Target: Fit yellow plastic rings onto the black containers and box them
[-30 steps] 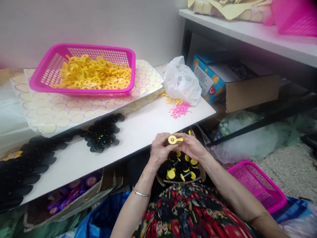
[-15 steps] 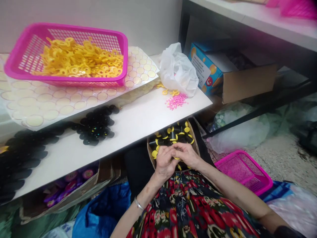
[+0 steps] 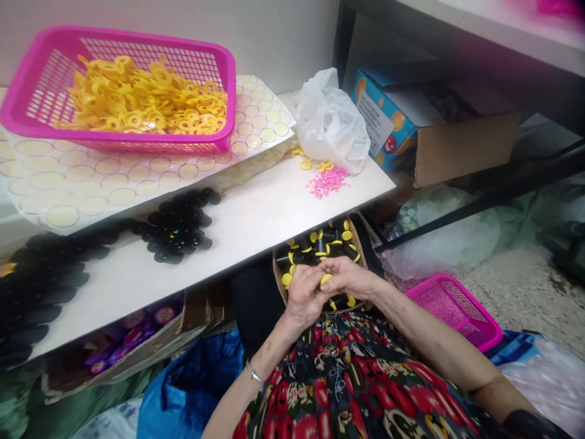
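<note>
My left hand [image 3: 303,294] and my right hand [image 3: 351,278] meet over a cardboard box [image 3: 280,286] on my lap. Between their closed fingers shows the round yellow cap [image 3: 326,280] of a small piece; the fingers hide the rest of it. Several short black tubes with yellow caps [image 3: 322,246] lie loosely in the box, around and beyond my hands.
On the white table [image 3: 247,238] stand a pink basket [image 3: 159,145] of yellow ring-shaped parts, black pieces [image 3: 176,228], small pink bits [image 3: 328,182] and a white plastic bag [image 3: 333,122]. An open carton [image 3: 466,149] sits right; an empty pink basket [image 3: 491,332] lies lower.
The yellow cap between my fingers shows more fully now. My right hand has shifted slightly to the right and turned a little; the left hand stays nearly in place.
</note>
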`<state>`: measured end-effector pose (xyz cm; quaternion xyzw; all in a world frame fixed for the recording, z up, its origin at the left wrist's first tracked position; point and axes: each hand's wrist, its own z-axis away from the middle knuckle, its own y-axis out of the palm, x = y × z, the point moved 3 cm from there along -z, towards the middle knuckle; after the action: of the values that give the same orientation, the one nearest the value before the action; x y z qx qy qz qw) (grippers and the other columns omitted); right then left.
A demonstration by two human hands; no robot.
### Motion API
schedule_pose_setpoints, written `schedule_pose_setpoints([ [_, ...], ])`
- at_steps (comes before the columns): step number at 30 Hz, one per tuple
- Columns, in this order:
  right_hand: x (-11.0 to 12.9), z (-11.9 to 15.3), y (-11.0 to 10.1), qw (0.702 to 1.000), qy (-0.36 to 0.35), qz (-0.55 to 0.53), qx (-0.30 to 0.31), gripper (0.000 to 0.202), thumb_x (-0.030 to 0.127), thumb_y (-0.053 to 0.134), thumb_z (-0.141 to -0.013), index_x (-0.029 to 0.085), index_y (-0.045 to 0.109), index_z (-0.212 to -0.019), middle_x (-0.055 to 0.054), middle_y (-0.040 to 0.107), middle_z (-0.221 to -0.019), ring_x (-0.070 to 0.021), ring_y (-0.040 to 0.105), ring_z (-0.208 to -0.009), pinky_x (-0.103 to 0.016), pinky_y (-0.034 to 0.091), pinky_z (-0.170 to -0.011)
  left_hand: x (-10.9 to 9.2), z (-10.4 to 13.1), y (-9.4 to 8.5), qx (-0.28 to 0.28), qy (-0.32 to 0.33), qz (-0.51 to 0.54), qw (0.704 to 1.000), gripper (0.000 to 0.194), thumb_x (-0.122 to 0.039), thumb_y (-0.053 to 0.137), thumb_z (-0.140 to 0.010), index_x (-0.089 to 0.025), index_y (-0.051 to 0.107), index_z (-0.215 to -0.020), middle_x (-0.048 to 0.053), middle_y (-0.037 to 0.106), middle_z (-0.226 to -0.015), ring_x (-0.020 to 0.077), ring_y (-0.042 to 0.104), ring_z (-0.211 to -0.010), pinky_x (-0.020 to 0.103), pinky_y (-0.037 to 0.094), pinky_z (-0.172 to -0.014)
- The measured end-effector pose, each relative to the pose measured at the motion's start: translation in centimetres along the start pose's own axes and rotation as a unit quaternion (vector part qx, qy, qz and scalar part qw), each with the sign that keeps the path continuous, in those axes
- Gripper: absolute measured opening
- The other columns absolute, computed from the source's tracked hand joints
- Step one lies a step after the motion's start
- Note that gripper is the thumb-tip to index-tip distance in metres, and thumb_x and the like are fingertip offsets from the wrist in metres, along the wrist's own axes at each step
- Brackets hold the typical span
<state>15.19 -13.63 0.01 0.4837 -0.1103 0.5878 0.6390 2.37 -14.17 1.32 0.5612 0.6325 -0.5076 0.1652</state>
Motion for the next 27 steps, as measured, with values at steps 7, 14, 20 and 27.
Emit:
schedule_pose_setpoints([
  [7, -1.8, -0.5, 1.3, 0.997, -0.044, -0.019, -0.055, 0.03, 0.018, 0.076, -0.048, 0.011, 0.066, -0.076, 0.0, 0.063, -0.068, -0.0094, 0.054, -0.062, -0.022, 0.041, -0.059, 0.2, 1.4, -1.1, -0.025, -0.002, -0.016, 1.0, 0.017, -0.026, 0.066, -0.074, -0.017, 0.064, -0.089, 0.006, 0.068, -0.083, 0.0167, 0.053, -0.075, 0.032, 0.044, -0.069],
  [14, -0.6, -1.3, 2.2, 0.99, -0.014, 0.135, 0.036, 0.038, 0.015, 0.075, -0.047, 0.013, 0.064, -0.084, 0.002, 0.061, -0.07, -0.0118, 0.052, -0.065, -0.023, 0.041, -0.06, 0.1, 1.7, -1.8, -0.03, 0.059, -0.051, 0.997, 0.018, -0.014, 0.055, -0.077, -0.017, 0.061, -0.093, 0.007, 0.066, -0.085, 0.0173, 0.051, -0.075, 0.033, 0.044, -0.066],
  [20, 2.9, -3.5, 3.6, 0.825, -0.287, 0.476, -0.1, 0.018, 0.017, 0.061, -0.071, 0.017, 0.058, -0.089, -0.002, 0.057, -0.087, -0.0161, 0.051, -0.081, -0.029, 0.041, -0.073, 2.9, -3.3, -6.0, 0.06, 0.06, -0.09, 0.992, 0.043, 0.002, 0.044, -0.063, -0.018, 0.061, -0.097, 0.007, 0.063, -0.097, 0.0193, 0.052, -0.088, 0.034, 0.047, -0.075],
  [27, 2.2, -5.8, 4.1, 0.582, -0.332, 0.723, -0.167, 0.023, 0.027, 0.064, -0.076, 0.014, 0.059, -0.095, -0.01, 0.059, -0.091, -0.0242, 0.048, -0.084, -0.036, 0.04, -0.073, 8.0, -8.4, -16.1, -0.202, -0.167, -0.459, 0.849, 0.017, -0.013, 0.047, -0.074, -0.015, 0.063, -0.078, 0.011, 0.061, -0.093, 0.025, 0.048, -0.087, 0.039, 0.041, -0.076],
])
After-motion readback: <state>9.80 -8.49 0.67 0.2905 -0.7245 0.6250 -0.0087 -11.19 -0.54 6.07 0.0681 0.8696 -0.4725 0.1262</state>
